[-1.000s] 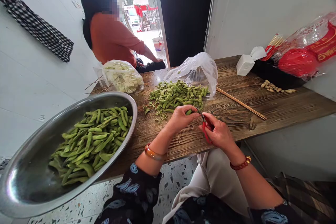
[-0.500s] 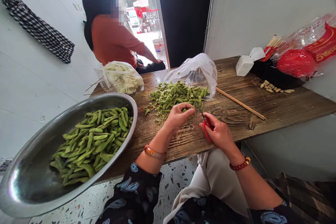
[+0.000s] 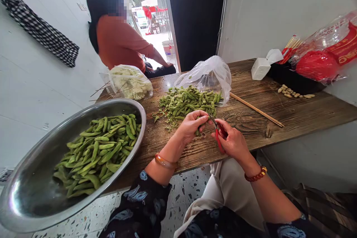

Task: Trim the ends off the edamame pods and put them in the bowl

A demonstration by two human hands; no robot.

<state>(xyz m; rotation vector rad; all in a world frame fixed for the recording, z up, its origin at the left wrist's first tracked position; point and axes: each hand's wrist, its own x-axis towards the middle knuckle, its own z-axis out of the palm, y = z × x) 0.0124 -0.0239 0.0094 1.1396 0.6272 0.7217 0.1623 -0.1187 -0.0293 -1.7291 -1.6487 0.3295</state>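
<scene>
My left hand [image 3: 193, 125] pinches a green edamame pod [image 3: 198, 131], mostly hidden by the fingers. In my right hand [image 3: 232, 139] is a pair of scissors with red handles [image 3: 219, 141], its blades pointing at the left fingertips and touching or almost touching the pod's end. Just beyond both hands lies a heap of edamame pods [image 3: 189, 101], with small trimmings along its left side. A large metal basin [image 3: 33, 148] on the left holds many more pods [image 3: 100, 152].
A clear plastic bag [image 3: 209, 72] lies behind the heap, and a bag of pale cauliflower [image 3: 131, 81] is at back left. Wooden skewers [image 3: 256, 109], peanuts [image 3: 292, 91] and a white tissue pack [image 3: 260, 69] are on the wooden table [image 3: 315, 108]. A person [image 3: 119, 41] sits beyond it.
My left hand has shifted slightly right, bringing the pod closer to the scissors. The scissor blades now meet the left fingertips. The heap and basin stay as they were.
</scene>
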